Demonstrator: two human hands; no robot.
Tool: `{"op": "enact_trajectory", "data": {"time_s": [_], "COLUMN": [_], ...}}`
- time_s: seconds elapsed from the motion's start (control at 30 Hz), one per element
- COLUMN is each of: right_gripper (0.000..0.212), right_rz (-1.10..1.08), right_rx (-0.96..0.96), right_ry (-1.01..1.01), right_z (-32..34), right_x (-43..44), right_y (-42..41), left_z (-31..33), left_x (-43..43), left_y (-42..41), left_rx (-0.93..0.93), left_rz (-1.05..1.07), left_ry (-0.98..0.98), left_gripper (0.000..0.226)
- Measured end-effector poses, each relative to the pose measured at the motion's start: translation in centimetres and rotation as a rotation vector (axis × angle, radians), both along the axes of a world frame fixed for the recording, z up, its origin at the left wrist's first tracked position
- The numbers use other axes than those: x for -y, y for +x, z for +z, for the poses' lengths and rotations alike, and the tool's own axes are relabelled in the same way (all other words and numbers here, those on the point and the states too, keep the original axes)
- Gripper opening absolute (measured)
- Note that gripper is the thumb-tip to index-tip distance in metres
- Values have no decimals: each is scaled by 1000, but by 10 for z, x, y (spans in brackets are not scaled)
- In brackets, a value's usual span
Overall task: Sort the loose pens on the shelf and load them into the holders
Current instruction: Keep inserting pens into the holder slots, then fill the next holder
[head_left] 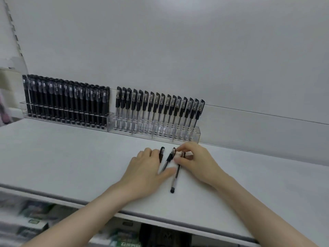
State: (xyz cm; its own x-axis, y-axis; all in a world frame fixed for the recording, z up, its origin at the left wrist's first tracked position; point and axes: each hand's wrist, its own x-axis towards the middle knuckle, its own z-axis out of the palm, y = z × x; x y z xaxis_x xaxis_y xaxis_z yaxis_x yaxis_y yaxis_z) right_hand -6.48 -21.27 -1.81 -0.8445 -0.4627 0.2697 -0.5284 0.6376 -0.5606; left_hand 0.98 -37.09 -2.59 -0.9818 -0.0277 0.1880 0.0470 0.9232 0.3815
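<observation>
Reaching in from six o'clock, two bare forearms cross the front lip of the white shelf (71, 157), with blurred boxes (35, 216) on the level below. The left hand (147, 168) lies palm down on the shelf, its thumb stretched toward three o'clock and touching the lower barrel of the middle pen (169, 158). Its fingers reach the left pen (161, 154), whose black cap shows just beside them at twelve o'clock; whether they grasp it cannot be told. The right hand (197, 161) sits just beside it at three o'clock, fingers curled, pinching the cap end of the right pen (175, 177), while its forefinger tip touches the cap of the middle pen. The right pen's clear barrel runs back toward six o'clock, ending in a black tip clear of both hands.

Farther back, at twelve o'clock from the hands, the right holder (196, 134) of clear plastic stands against the wall (178, 50), packed with upright clear-barrelled pens (160, 107) wearing black caps. At ten o'clock the left holder (110, 122) touches it end to end, filled with upright black-barrelled pens (67, 98).
</observation>
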Motion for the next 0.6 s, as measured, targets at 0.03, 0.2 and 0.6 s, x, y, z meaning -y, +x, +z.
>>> {"op": "enact_trajectory", "data": {"time_s": [0.03,0.2,0.6], "right_gripper": [25,39,41], "right_rz": [-21,-51,-11], "right_rx": [12,91,353], "right_ry": [-43,-121,-489], "right_z": [-2,-7,5], "right_x": [-2,-7,-21], "right_y": [2,-2,-4], "left_z": [0,2,11], "left_x": [-5,-27,-16], "left_y": [0,1,-12], "left_rx": [6,41,154], "left_rz": [14,41,-76], "left_ry": [52,61,47], "left_gripper": [52,52,16]}}
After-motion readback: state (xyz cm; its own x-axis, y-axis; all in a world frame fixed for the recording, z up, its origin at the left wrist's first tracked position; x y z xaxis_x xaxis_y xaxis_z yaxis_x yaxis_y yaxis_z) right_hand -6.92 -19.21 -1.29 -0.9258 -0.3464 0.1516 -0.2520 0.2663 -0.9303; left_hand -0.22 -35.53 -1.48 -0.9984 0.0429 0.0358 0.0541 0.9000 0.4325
